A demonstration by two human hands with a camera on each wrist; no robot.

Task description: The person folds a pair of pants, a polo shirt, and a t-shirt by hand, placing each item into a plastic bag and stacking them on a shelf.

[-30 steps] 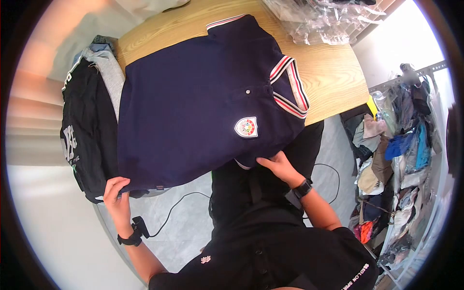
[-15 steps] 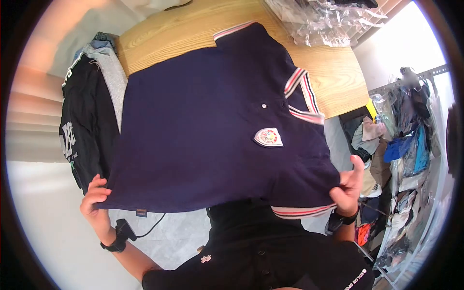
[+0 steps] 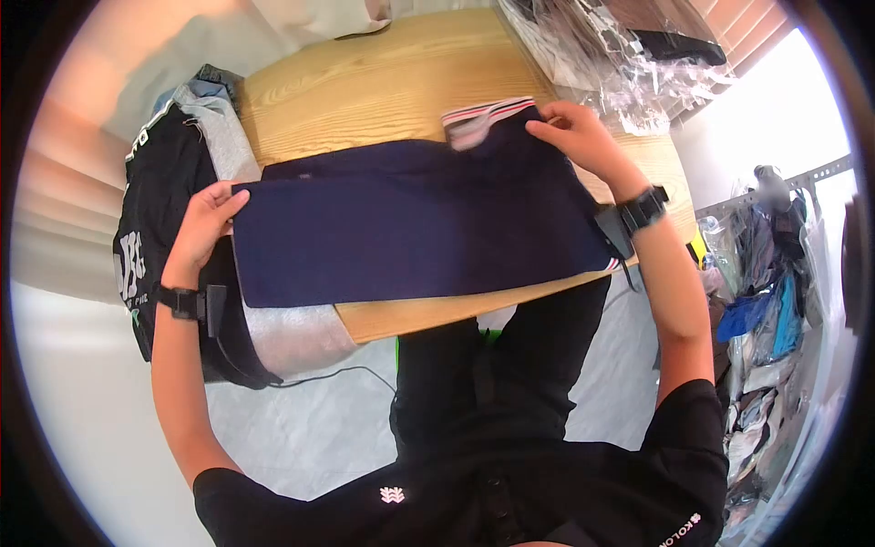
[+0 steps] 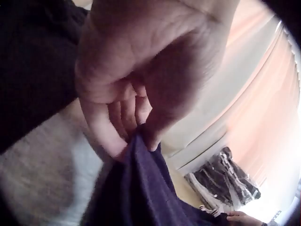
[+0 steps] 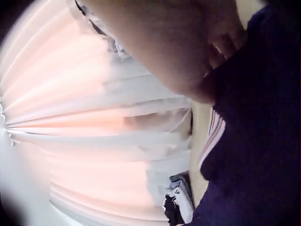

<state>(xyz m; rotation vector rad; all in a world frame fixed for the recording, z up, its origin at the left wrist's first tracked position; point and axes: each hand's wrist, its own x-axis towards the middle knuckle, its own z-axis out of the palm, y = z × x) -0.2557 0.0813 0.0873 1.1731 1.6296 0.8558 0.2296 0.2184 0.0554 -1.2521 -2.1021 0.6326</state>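
A navy polo shirt [image 3: 410, 228] lies doubled over along its length on the wooden table. At its hem corner, my left hand [image 3: 202, 232] pinches the cloth; in the left wrist view the shirt fabric [image 4: 146, 179] bunches between thumb and forefinger. My right hand [image 3: 583, 141] grips the shirt at the far right, beside the sleeve. The sleeve's striped cuff [image 3: 488, 114] is partly turned over and blurred. Collar and chest badge are hidden under the fold. In the right wrist view, fingers [image 5: 218, 56] hold the dark cloth above the striped edge [image 5: 214, 134].
Black and grey garments [image 3: 169, 237] are draped over the table's left end. Clear plastic-bagged clothes [image 3: 629, 64] occupy the far right corner of the table [image 3: 355, 77]. To the right, a rack [image 3: 775, 273] is packed with bagged clothing. Pale curtains [image 3: 73, 219] hang at the left.
Both hands lifted the shirt's near edge and carried it away from the body, folding it over the far half. The badge and collar went out of sight.
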